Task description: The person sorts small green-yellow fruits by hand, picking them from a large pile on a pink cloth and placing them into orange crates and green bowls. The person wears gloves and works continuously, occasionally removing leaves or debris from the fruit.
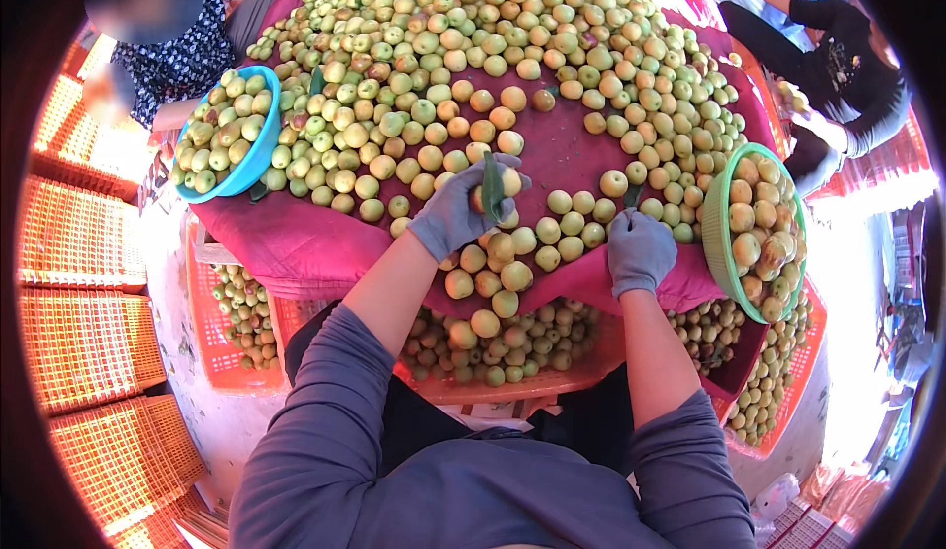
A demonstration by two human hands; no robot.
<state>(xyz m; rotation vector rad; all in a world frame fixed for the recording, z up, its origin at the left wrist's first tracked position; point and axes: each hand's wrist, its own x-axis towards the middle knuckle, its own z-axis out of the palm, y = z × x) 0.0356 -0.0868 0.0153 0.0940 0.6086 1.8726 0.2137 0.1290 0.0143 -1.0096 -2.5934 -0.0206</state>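
My left hand [462, 205], in a grey glove, holds small round green-yellow fruits, with a long green leaf [491, 188] lying across them. To its right my right hand [641, 247], gloved alike, is closed at the table's near edge, its fingertips on a dark green leaf [633, 196]. A small cluster of the fruits [571, 224] lies between the hands. More fruits [501, 275] rest on the magenta cloth [565, 142] below my left hand, and a large heap [443, 39] covers the far part of the table.
A blue basin [259, 161] of fruit stands at the left, a green basket [720, 235] of fruit at the right. Below the edge is an orange crate [510, 392] with fruit. Stacked orange crates [81, 235] line the left. One person [185, 54] is at the upper left, another [850, 76] at the upper right.
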